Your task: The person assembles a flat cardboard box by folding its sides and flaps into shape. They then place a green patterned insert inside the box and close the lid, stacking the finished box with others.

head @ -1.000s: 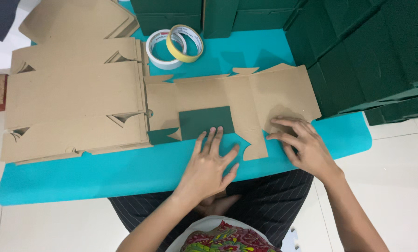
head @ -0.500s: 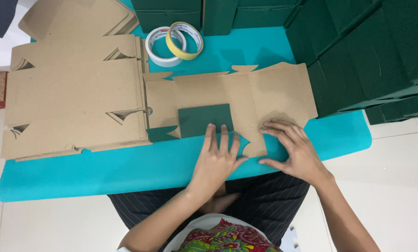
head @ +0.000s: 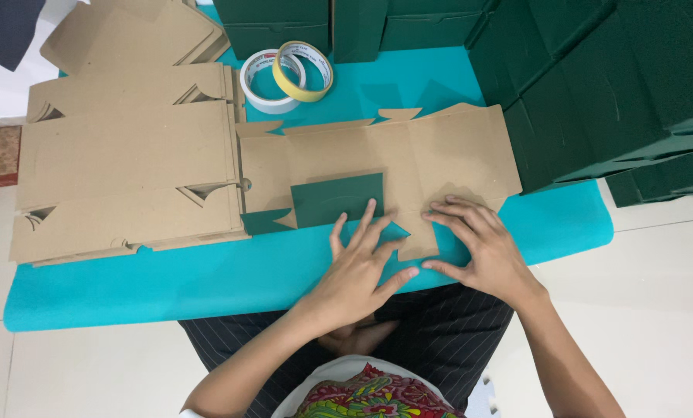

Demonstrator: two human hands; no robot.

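A flat, unfolded brown cardboard box blank (head: 408, 166) lies on the turquoise counter (head: 207, 282), near its front edge, with one dark green flap (head: 337, 198) turned up on it. The left hand (head: 358, 271) presses flat on its lower edge, fingers spread, grasping nothing. The right hand (head: 482, 248) also lies released on the blank, just beside. To the left is a stack of similar brown blanks (head: 122, 166). Behind stand two tape rolls, white (head: 263, 81) and yellow (head: 306, 71), touching. Dark green boxes (head: 594, 85) stand at the right.

green boxes (head: 617, 85) wall right, cardboard stack (head: 122, 170) left — bare mat (head: 168, 286) nearside
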